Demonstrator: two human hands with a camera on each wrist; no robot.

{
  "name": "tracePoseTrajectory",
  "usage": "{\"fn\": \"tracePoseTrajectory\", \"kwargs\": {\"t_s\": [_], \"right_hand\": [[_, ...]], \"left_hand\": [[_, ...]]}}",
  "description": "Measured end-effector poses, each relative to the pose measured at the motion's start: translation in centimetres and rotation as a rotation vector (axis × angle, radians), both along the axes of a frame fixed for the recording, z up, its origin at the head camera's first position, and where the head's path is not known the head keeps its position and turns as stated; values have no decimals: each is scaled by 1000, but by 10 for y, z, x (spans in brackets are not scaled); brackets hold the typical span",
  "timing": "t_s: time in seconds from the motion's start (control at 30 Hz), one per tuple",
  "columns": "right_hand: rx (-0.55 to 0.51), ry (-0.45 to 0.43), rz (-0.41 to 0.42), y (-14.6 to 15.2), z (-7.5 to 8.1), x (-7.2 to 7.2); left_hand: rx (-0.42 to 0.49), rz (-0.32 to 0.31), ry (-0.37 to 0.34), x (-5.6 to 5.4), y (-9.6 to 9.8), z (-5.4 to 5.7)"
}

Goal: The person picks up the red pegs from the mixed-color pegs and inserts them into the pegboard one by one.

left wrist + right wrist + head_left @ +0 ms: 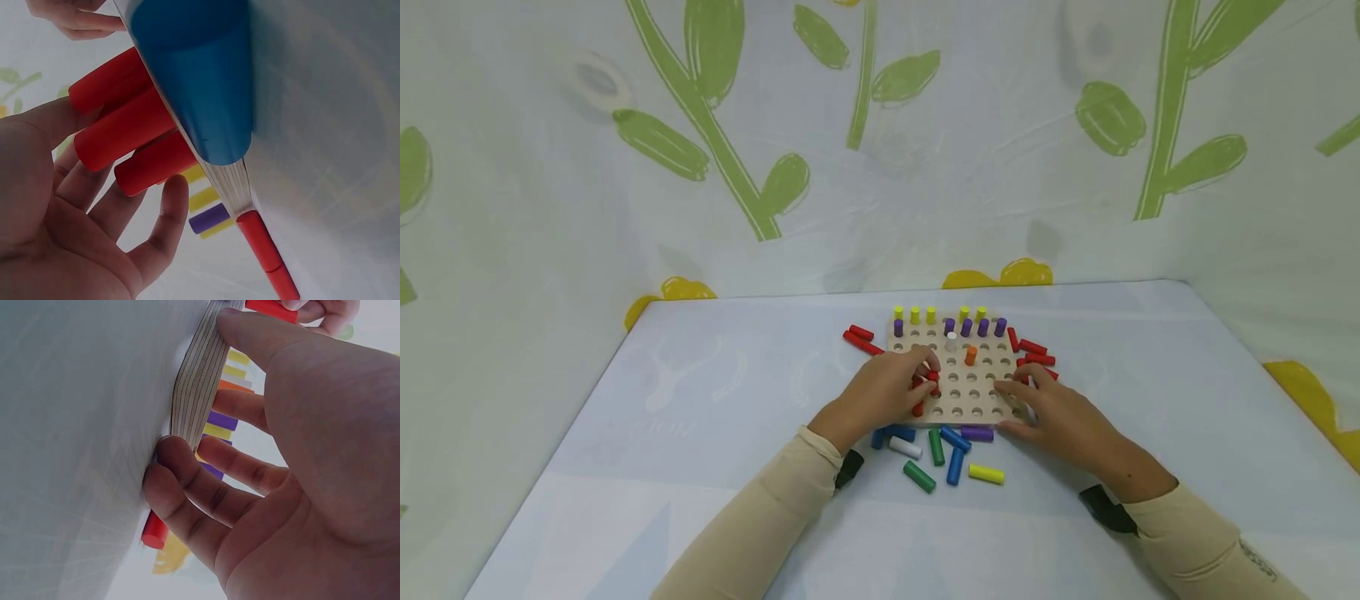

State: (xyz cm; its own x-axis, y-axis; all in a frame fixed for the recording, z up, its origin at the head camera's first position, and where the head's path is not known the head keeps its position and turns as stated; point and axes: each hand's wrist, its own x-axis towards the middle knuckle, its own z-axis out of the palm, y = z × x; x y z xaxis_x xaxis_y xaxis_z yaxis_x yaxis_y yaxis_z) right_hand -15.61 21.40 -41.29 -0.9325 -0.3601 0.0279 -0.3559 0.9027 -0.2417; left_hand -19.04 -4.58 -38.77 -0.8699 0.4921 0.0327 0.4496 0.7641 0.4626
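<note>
A wooden pegboard lies on the table with rows of round holes. My left hand is over its left side, thumb and fingertips pinching a red peg that stands beside other red pegs. My right hand holds the board's near right corner: the thumb presses the layered front edge, the index finger reaches over the top, and other fingers lie along the right side. Yellow pegs and purple pegs stand in the far rows, with a white peg and an orange peg nearer.
Loose pegs lie before the board: blue, green, white, purple and yellow. Red pegs lie off its left and right sides. A patterned cloth hangs behind the table.
</note>
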Motion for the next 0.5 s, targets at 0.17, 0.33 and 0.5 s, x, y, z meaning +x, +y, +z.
{"fn": "tracePoseTrajectory", "kwargs": {"t_s": [0.17,0.33,0.5], "right_hand": [[0,-1,-1,0,1,0],[2,0,5,0,0,0],[2,-7,1,-2,-1,1]], "left_hand": [[6,-2,-8,0,0,0],[5,-3,-4,1,0,0],[5,-5,5,3,0,-1]]}}
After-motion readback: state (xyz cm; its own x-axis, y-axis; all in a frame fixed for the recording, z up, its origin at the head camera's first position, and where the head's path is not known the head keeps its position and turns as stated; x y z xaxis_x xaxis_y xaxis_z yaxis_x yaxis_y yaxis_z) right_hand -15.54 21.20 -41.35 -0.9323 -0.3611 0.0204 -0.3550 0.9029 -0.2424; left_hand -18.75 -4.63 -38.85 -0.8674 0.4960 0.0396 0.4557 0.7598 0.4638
